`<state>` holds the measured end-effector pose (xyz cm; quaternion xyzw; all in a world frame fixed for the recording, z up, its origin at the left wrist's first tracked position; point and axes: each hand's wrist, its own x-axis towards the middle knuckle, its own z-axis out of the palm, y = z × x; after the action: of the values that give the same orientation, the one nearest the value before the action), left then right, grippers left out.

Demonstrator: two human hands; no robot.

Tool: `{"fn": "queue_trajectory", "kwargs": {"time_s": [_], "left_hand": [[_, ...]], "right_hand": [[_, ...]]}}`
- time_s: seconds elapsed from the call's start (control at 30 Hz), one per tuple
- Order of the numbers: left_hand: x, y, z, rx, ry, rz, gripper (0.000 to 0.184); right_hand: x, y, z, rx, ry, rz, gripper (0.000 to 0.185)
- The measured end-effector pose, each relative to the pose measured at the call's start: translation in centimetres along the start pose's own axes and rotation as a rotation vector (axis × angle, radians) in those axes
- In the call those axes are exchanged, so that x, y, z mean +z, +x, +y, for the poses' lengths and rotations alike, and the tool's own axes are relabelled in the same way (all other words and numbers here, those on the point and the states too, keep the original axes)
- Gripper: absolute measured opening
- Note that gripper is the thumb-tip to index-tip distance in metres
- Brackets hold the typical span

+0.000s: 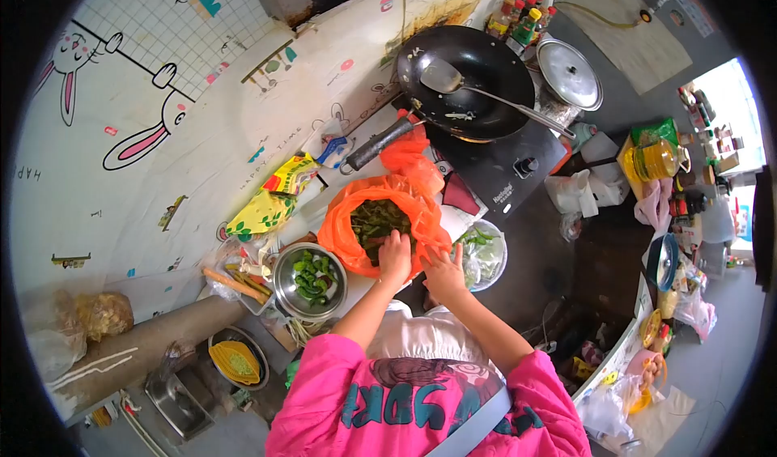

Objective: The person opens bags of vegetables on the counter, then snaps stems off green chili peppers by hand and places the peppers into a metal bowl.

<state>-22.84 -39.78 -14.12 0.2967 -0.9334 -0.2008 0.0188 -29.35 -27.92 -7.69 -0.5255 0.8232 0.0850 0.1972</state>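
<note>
Indoors, left hand touches greens, splayed right hand touches bag.

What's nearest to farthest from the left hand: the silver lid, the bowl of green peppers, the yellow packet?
From the left hand:
1. Bowl of green peppers, left
2. Yellow packet, by the wall
3. Silver lid, far right

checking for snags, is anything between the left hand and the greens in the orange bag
Nothing visible: the left hand reaches the greens through the open bag. The right hand is beside it.
</note>
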Motion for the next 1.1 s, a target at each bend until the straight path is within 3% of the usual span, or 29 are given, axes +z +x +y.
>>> {"fn": "queue_trajectory", "kwargs": {"time_s": [0.1, 0.33, 0.43, 0.53, 0.63, 0.67, 0.77, 0.87, 0.97, 1.1], "left_hand": [[1.0, 0.1, -0.1, 0.002, 0.049, 0.022, 0.011], [-0.8, -0.1, -1.9, -0.001, -0.037, -0.127, 0.033], [-2.4, -0.6, -2.5, -0.037, -0.145, -0.119, 0.031], [-3.3, -1.5, -3.8, -0.08, -0.259, -0.031, 0.037], [-5.4, -2.3, -3.9, -0.043, -0.47, 0.233, 0.039], [-6.2, -2.8, -3.8, -0.077, -0.472, 0.188, 0.039], [-9.0, -3.7, -3.0, -0.154, -0.768, 0.052, 0.036], [-9.5, -5.1, -2.3, -0.085, -0.783, 0.057, 0.039], [-11.5, -6.4, -0.4, 0.026, -0.939, 0.012, 0.04], [-10.3, -8.1, 0.9, 0.06, -1.343, -0.101, 0.034]], "right_hand": [[0.2, -0.7, 0.3, -0.002, 0.019, -0.004, 0.063], [-0.5, -1.2, 0.0, -0.001, 0.048, -0.009, 0.064], [-1.4, -1.2, -0.4, 0.007, 0.061, 0.012, 0.065], [-2.1, -1.5, -0.7, 0.028, 0.121, 0.057, 0.062], [-2.3, -1.5, -1.1, 0.037, 0.22, 0.161, 0.057], [-2.4, -1.5, -1.3, 0.038, 0.255, 0.204, 0.055], [-3.5, -1.6, -1.7, -0.022, 0.544, 0.357, 0.046], [-4.3, -1.2, -2.6, -0.102, 0.939, 0.539, 0.035], [-4.3, -1.1, -3.4, -0.025, 1.399, 0.444, 0.026], [-4.4, -2.5, -3.2, 0.057, 1.574, 0.218, 0.018]]}}
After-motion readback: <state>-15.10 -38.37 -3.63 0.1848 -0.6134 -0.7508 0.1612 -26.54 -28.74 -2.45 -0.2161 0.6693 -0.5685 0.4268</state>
